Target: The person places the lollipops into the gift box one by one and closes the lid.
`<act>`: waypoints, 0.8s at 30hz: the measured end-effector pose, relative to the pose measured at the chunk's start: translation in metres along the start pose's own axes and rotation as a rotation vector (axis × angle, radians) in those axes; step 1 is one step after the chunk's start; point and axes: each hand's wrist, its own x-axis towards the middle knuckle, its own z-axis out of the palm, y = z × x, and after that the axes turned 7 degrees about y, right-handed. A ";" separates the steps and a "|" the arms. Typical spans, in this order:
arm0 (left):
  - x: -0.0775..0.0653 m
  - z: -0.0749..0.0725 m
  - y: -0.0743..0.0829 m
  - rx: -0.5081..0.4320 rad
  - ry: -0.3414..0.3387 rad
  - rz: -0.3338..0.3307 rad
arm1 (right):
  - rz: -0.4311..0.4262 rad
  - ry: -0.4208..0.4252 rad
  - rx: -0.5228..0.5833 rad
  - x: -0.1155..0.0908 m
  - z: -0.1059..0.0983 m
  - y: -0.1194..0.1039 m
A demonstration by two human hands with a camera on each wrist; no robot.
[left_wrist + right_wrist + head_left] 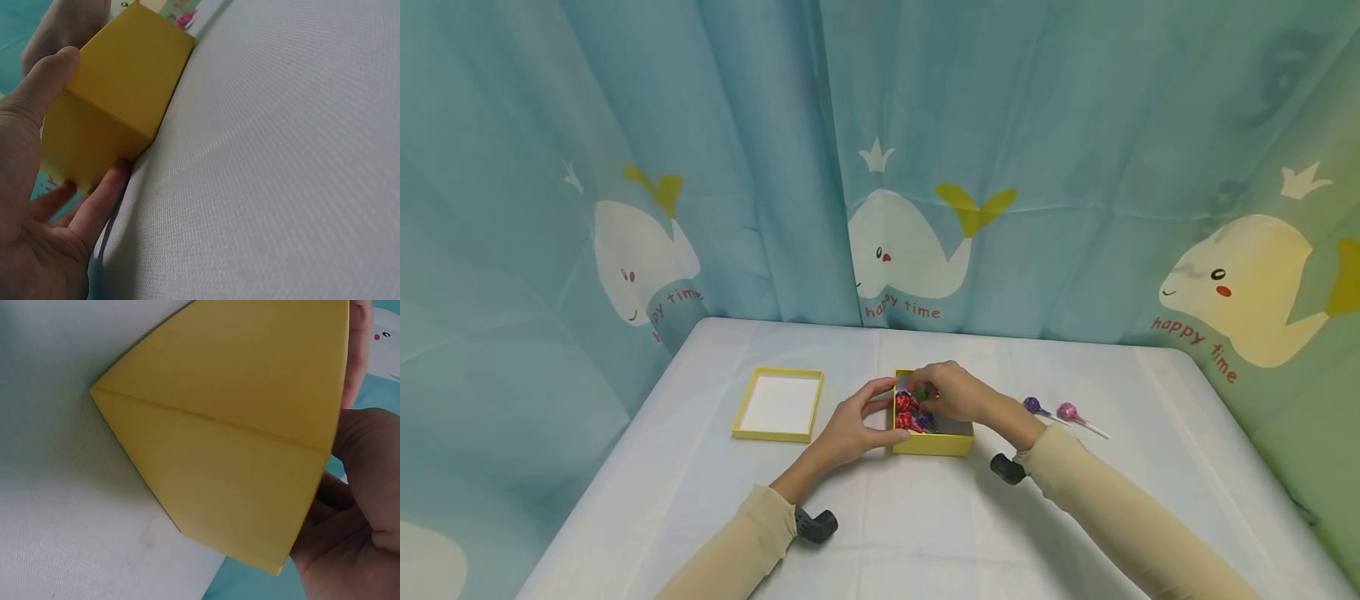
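The work in hand was judged to be partway along, since lollipops were seen both inside and outside the yellow box (932, 445). The box was set near the middle of the white surface (880, 525), its top uncovered, and it is taken here as the centre of the clock, with twelve o'clock on the side farthest from the person. At nine o'clock, well apart from it, the shallow lid (777, 406) was laid with its white inside facing up; closing had therefore not been done. Red-wrapped lollipops (903, 421) and a darker one (926, 420) were gathered in the left part of the box, while others may have been hidden by the fingers. At three o'clock, a purple lollipop (1032, 405) and a pink lollipop (1067, 411) were left lying close together outside. The left hand (850, 427) was spread against the box at about nine o'clock, thumb at the near corner and fingertips along the side wall, by which it was apparently steadied. The right hand (957, 395) was lowered into the box with bent fingers beside a green wrapper (921, 393); whether anything was pinched could not be told. Whether the box was being filled or emptied could not be told either.
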 end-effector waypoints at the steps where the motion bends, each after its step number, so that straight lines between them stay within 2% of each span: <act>1: 0.000 0.000 0.000 0.001 0.001 0.002 | -0.002 0.003 -0.004 0.000 0.000 0.000; 11: 0.000 0.000 -0.002 -0.012 -0.002 0.012 | 0.009 -0.004 -0.036 -0.002 0.002 -0.001; 24: 0.000 0.000 0.000 -0.003 -0.001 0.014 | -0.025 0.005 -0.044 -0.005 0.001 0.002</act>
